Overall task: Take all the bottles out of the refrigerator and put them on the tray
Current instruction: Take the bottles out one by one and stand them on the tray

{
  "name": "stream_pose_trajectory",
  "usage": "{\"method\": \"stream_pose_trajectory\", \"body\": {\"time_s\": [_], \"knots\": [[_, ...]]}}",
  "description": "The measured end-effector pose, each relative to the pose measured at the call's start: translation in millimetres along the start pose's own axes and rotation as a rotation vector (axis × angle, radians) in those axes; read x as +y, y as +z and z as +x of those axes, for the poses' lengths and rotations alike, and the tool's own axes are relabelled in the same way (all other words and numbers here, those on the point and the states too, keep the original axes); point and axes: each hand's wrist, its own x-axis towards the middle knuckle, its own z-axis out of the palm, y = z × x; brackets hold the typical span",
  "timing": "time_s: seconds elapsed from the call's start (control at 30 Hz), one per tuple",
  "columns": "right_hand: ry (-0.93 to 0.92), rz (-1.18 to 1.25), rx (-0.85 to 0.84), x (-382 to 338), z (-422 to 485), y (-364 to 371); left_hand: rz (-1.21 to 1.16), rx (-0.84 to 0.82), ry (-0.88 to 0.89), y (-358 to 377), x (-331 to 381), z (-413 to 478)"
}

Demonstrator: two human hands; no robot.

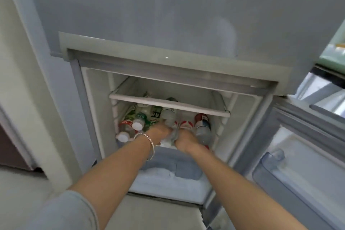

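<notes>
**Both arms stretched forward, hands side by side**

We reach forward and down with both arms nearly straight. Our left forearm point(119, 170) is bare, with a grey sleeve point(65, 211) at the upper arm and a thin silver bracelet point(148, 144) round the wrist. Our right forearm point(233, 177) is bare too. The left hand point(161, 133) and right hand point(185, 139) lie close together, almost touching, backs turned up towards us. The fingers bend away out of sight and are blurred, so we cannot tell whether they grip.
</notes>
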Motion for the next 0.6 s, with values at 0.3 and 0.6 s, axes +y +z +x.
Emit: {"method": "stream_pose_trajectory", "body": {"time_s": [0.3, 0.6], "knots": [[0.016, 0.012, 0.04, 10.8, -8.6, -4.1, -0.386, 0.062, -0.154, 0.7, 3.6, 15.4], [-0.099, 0.044, 0.03, -17.9, -59.6, -40.6, 0.428, 0.21, 0.054, -70.2, 49.0, -94.2]]}}
